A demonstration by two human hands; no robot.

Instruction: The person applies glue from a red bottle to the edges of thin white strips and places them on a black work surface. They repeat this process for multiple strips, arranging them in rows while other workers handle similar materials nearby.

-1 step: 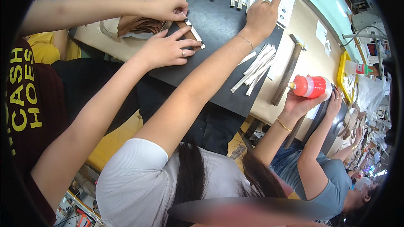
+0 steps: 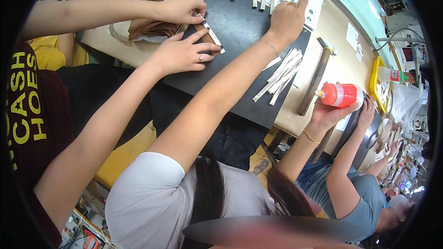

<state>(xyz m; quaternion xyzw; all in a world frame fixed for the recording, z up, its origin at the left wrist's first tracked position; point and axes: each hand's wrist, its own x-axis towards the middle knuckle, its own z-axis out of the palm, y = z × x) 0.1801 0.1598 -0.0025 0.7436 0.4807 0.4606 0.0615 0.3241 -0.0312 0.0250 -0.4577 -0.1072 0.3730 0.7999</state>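
On my feed, the left hand (image 2: pixel 183 8) sits at the upper end of a narrow white strip (image 2: pixel 212 35), thumb and fingers pinched together on it. The right hand (image 2: pixel 182 56) (a ring shows on one finger) lies palm down with its fingers spread, the fingertips reaching to the strip and to the brown piece (image 2: pixel 209 39) beside it; I make out no grasp there. Strip and brown piece lie at the edge of a black board (image 2: pixel 244 20), a brown stack (image 2: pixel 150 27) close to the left hand. To the right, beyond a co-worker's arm (image 2: pixel 221 90), I find a loose pile (image 2: pixel 280 76) of pale sticks on the same board. That arm ends in a hand (image 2: pixel 286 20) with one finger extended, near a printed sheet (image 2: pixel 314 11). Farther right, I see a red bottle (image 2: pixel 340 95) with a yellow tip in another co-worker hand (image 2: pixel 323 113), and past it a yellow tray (image 2: pixel 374 85).
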